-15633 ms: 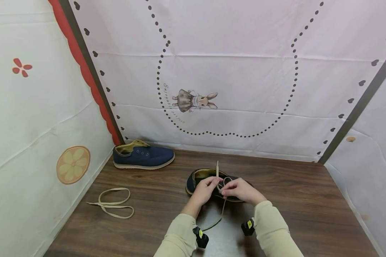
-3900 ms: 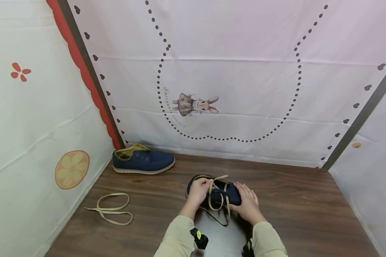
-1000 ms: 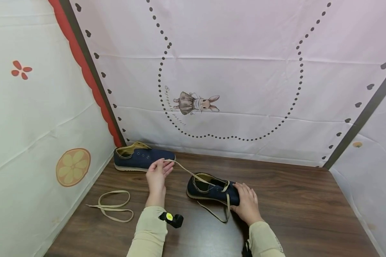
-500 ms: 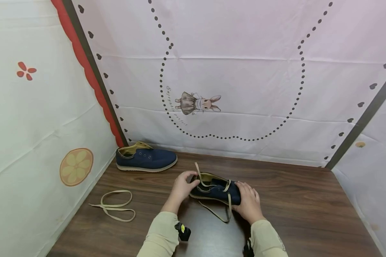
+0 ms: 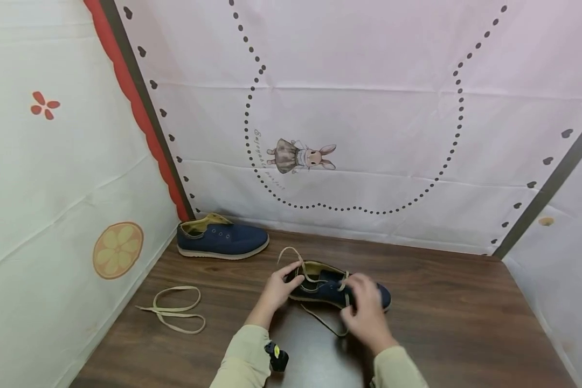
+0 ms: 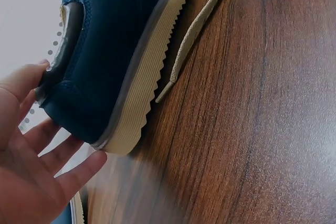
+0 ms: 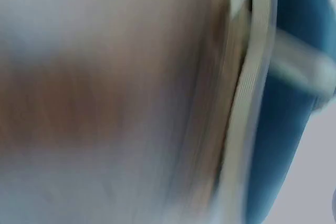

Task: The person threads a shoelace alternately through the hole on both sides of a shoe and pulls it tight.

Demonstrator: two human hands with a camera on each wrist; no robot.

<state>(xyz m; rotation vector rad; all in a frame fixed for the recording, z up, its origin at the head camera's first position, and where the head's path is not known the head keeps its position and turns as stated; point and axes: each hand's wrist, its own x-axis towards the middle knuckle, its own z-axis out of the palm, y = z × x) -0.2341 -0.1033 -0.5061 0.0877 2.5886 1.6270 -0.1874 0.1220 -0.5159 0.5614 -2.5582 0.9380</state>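
A navy shoe point(image 5: 320, 292) with a tan sole lies on the table, toe to the right. My left hand point(image 5: 276, 288) holds its heel; in the left wrist view the thumb of this hand point(image 6: 31, 166) touches the collar and the fingers are round the back. A beige shoelace point(image 6: 191, 35) runs through some eyelets; one end arches above the shoe opening, the other lies on the table in front. My right hand point(image 5: 368, 315), blurred, is over the front of the shoe near the lace, thumb and fingers apart. The right wrist view is smeared and shows only the shoe's side point(image 7: 283, 129).
A second navy shoe point(image 5: 233, 241), without a lace, stands at the back left against the printed cloth wall. Another beige lace point(image 5: 179, 309) lies looped at the left of the brown wooden table point(image 5: 456, 312). Cloth walls close in the left, back and right.
My left hand pulled the lace end out to the left, let it go and came back to the heel. My right hand has left the toe and moved over the lacing.
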